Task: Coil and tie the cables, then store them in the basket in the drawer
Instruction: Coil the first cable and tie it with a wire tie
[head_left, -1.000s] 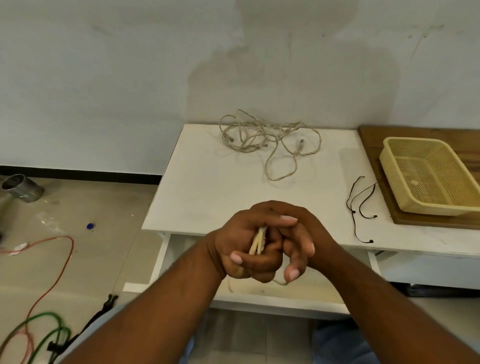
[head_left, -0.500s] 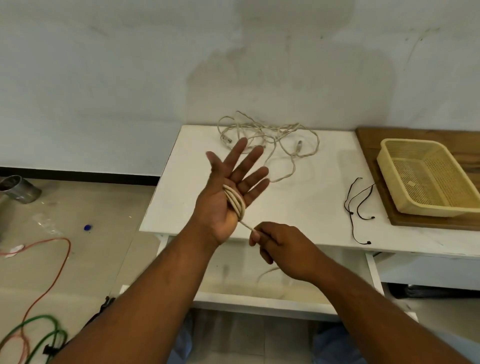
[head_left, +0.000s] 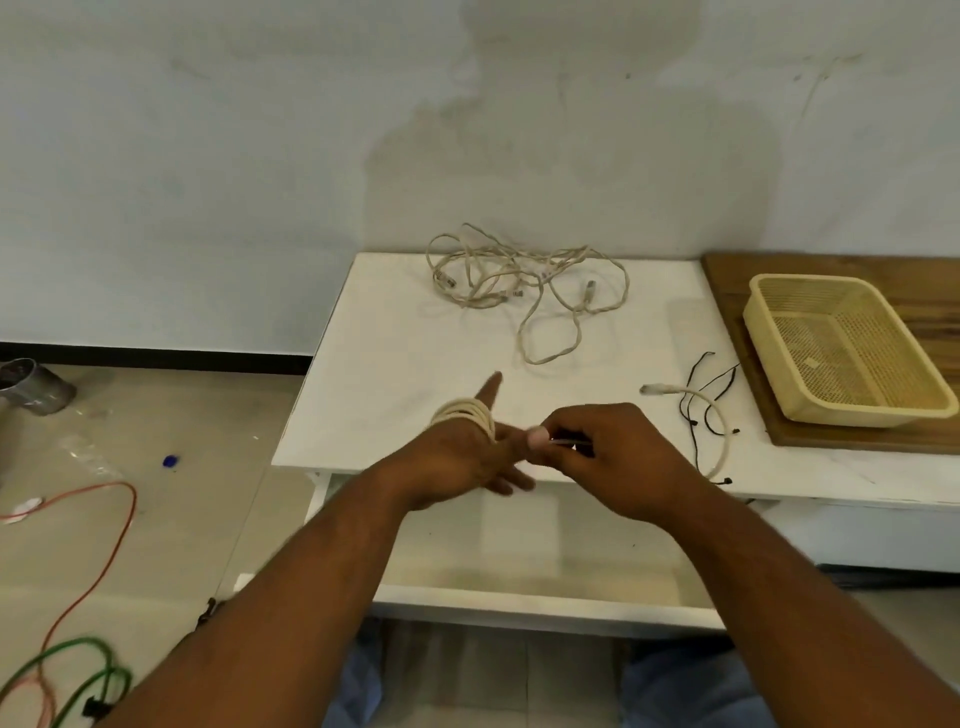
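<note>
A cream cable is wound in several loops around my left hand, which is held flat with its fingers spread over the white table's front edge. My right hand pinches the same cable just right of the left hand. The cable's free end arcs over the table to a plug near a thin black cable. A tangle of cream cables lies at the back of the table. The yellow basket stands empty on a wooden board at the right. The open drawer is below my hands.
On the floor at the left are a metal can, a blue cap, an orange cable and a green cable. A wall stands directly behind the table.
My left hand has turned palm down and dropped toward the table edge with more loops on it. My right hand has risen and carried the cable's free end up over the table.
</note>
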